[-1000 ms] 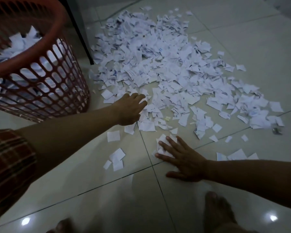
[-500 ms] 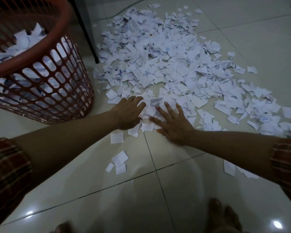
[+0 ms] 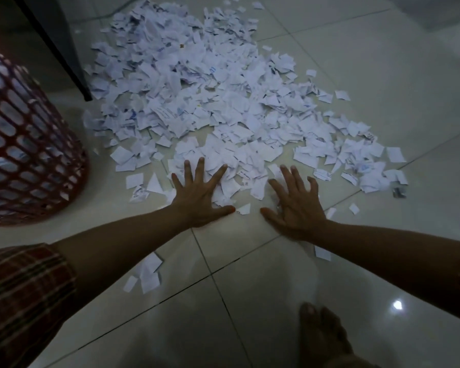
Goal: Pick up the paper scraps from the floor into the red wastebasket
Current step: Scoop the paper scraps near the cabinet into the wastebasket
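Nearest, a bare foot (image 3: pixel 322 338) on the tiled floor (image 3: pixel 250 301), with about four stray scraps (image 3: pixel 148 272) beyond it. Next, the left hand (image 3: pixel 199 196) and right hand (image 3: pixel 295 205) lie flat with fingers spread at the near edge of the scrap pile (image 3: pixel 210 102), gripping nothing. To gather well, I'd sweep both palms together, cupping a bunch. The pile holds too many pieces to count. Left of it stands one red wastebasket (image 3: pixel 24 155), already holding paper; behind that, a dark leg (image 3: pixel 61 51)
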